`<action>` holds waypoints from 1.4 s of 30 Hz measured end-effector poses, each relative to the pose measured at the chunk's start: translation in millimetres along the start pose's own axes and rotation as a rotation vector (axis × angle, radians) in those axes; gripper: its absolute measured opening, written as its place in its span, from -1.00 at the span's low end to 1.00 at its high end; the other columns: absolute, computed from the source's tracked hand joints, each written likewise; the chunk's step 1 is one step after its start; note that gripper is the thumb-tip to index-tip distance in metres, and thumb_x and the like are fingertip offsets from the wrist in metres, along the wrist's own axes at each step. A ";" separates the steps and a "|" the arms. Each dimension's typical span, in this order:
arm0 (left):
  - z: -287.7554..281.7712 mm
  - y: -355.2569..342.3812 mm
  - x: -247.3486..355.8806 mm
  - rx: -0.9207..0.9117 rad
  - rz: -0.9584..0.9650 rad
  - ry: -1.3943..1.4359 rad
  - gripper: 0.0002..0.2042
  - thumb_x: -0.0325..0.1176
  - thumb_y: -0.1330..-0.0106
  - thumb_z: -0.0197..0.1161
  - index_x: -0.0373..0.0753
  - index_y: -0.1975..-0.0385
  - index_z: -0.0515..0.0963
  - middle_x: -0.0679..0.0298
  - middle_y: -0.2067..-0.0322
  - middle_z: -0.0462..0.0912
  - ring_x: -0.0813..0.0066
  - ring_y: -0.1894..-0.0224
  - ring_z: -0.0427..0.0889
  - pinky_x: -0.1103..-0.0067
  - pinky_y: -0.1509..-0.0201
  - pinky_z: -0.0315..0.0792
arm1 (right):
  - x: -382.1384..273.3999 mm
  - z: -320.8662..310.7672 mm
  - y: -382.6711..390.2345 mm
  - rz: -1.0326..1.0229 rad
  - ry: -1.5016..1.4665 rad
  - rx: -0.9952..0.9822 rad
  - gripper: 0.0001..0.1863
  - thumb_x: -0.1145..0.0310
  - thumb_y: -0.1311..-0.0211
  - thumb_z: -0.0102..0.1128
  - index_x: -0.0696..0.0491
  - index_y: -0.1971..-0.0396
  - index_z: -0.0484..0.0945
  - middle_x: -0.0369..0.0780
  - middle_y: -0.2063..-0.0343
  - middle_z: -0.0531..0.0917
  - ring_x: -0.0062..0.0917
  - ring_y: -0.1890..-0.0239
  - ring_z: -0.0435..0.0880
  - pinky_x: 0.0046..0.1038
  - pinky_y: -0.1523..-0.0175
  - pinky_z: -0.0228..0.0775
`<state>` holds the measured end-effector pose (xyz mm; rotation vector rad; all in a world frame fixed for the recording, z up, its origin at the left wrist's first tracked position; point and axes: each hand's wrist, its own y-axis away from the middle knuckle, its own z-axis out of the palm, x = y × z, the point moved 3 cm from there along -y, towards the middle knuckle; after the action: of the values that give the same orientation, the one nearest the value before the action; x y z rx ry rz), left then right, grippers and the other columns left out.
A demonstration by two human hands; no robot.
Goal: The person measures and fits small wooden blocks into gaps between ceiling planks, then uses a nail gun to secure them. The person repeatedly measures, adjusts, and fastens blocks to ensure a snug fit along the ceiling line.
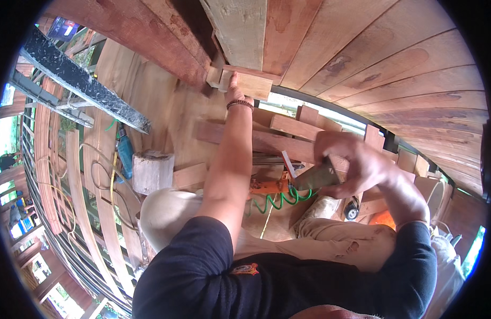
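My left hand (235, 94) reaches far forward and is closed on a short pale wooden block (251, 85). Its thumb lies over the block's face; the other fingers are mostly hidden. The block sits against the lower end of the wall boards, beside a reddish timber post (176, 45). Bent at the wrist, my right hand (360, 165) curls round the end of a dull grey-green, flat-sided tool (315, 176), which is blurred and whose kind I cannot make out. Just below that tool runs a green coiled hose (277, 201), near an orange tool (269, 186).
Plank cladding (384, 58) slopes over the far right. Loose wood offcuts (296, 127) lie below it. To the left are a cut log (153, 173), a blue bottle (125, 154), a paint-spattered dark beam (86, 80) and open slats with gaps. A tape measure (351, 210) lies near my knee.
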<state>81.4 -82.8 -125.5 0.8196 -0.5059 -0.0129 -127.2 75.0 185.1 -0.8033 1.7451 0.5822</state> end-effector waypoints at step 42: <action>-0.3 6.3 3.4 -0.106 0.010 0.002 -0.59 -0.11 -0.49 0.04 -0.13 -0.25 0.39 0.22 -0.23 0.47 0.18 -0.26 0.45 0.19 -0.29 0.40 | 196.6 -8.3 -84.4 0.512 0.448 0.264 -0.21 0.18 0.00 0.33 0.18 -0.24 0.26 0.16 0.13 0.63 -0.03 0.05 0.65 -0.15 -0.02 0.49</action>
<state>83.4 -78.9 -119.7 0.7136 -0.5026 -0.0296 -106.8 -31.7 0.7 -0.3038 2.4104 0.5105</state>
